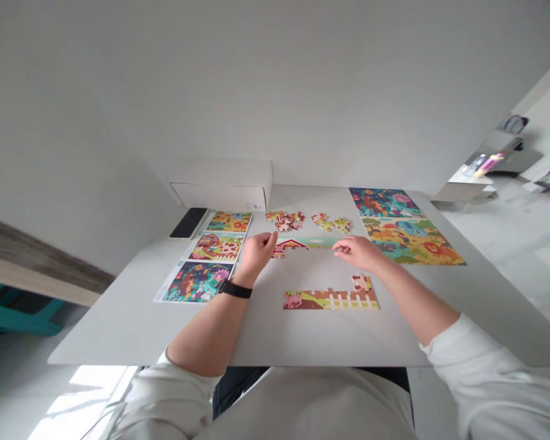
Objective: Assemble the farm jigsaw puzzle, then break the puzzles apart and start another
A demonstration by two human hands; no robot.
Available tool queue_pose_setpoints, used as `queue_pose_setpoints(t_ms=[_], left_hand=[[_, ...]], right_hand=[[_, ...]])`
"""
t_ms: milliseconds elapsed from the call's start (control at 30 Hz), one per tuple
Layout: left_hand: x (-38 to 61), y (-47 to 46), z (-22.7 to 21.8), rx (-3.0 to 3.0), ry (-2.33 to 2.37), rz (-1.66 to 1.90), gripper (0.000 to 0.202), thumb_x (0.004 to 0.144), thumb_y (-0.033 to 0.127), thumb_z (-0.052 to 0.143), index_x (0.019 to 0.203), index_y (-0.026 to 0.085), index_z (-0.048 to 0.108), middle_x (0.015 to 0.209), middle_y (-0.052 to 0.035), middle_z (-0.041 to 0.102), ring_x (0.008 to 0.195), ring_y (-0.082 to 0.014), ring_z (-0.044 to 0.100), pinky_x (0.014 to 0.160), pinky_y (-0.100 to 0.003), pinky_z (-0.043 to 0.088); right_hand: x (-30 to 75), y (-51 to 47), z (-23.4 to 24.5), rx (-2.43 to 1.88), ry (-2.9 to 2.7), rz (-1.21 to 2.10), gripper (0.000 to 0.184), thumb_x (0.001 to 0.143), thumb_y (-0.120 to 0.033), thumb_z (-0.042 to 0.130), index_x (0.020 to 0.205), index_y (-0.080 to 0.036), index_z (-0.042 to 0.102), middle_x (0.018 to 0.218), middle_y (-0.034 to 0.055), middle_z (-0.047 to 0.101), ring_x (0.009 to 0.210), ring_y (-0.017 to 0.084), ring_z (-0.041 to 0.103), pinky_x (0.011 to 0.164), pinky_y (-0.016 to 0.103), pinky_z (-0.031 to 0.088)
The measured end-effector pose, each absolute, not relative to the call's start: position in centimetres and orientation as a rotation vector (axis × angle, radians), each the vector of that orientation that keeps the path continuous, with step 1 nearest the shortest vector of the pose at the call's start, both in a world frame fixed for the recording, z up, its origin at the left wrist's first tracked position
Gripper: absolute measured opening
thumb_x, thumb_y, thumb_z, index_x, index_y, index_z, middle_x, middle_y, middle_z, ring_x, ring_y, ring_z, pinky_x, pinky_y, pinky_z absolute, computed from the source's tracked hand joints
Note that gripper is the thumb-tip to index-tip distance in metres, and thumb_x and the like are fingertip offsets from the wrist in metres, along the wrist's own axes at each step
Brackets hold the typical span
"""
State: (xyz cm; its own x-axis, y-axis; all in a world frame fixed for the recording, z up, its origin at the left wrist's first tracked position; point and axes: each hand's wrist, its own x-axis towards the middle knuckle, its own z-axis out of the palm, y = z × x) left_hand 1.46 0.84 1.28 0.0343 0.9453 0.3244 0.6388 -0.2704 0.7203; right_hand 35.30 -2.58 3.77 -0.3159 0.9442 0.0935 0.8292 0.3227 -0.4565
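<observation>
And no lettering comes up readable here! Small dark print (253,206) sits low on the front of the box (217,194), towards the right, far too tiny to make out.

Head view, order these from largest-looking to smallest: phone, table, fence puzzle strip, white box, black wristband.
1. Table
2. White box
3. Fence puzzle strip
4. Phone
5. Black wristband
</observation>
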Motion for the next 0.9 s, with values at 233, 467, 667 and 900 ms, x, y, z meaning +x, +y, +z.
queue_pose_setpoints(t_ms=[233,467,667,900], left_hand=[[1.3,0.6,1.5,1.958,1.625,1.091,0.056,0.099,0.055,0.047,0.056,0.022,0.033,0.053,0.0026,0.029,0.056,-0.0126,0.029,0.057,-0.032,0.019],[1.4,0.4,1.5,1.983,1.595,1.077,0.055,0.1,0.054,0.046,0.058,0.022,0.031,0.055,0.0031,0.026,0.057,-0.0126,0.027,0.059,-0.033,0.019],[1.7,0.5,0.9,2.016,1.558,1.067,0.056,0.101,0.055,0.046,0.058,0.022,0.03,0.055,0.0035,0.025,0.058,-0.0129,0.024,0.059,-0.033,0.019],[1.7,0.6,0.6,2.045,1.537,1.084,0.057,0.102,0.053,0.047,0.058,0.022,0.031,0.055,0.0033,0.027,0.057,-0.0128,0.024,0.059,-0.033,0.019]], right_hand=[[28.6,6.2,3.2,-1.76,-2.135,0.312,0.012,0.095,-0.025,0.071,0.099,-0.025,0.083,0.104,0.0051,0.082,0.095,0.021,0.074,0.088,0.031,0.054],[23.6,10.3,2.3,-2.026,-2.137,0.3,0.026,0.094,-0.045,0.077,0.107,-0.023,0.082,0.121,0.0127,0.078,0.113,0.027,0.072,0.099,0.035,0.052],[22.7,10.7,1.5,-2.073,-2.118,0.27,0.022,0.089,-0.045,0.082,0.101,-0.027,0.083,0.122,0.0114,0.076,0.108,0.025,0.073,0.098,0.035,0.053],[23.2,11.0,1.8,-2.065,-2.1,0.34,0.014,0.084,-0.034,0.084,0.096,-0.026,0.084,0.117,0.011,0.08,0.108,0.026,0.074,0.099,0.034,0.054]])
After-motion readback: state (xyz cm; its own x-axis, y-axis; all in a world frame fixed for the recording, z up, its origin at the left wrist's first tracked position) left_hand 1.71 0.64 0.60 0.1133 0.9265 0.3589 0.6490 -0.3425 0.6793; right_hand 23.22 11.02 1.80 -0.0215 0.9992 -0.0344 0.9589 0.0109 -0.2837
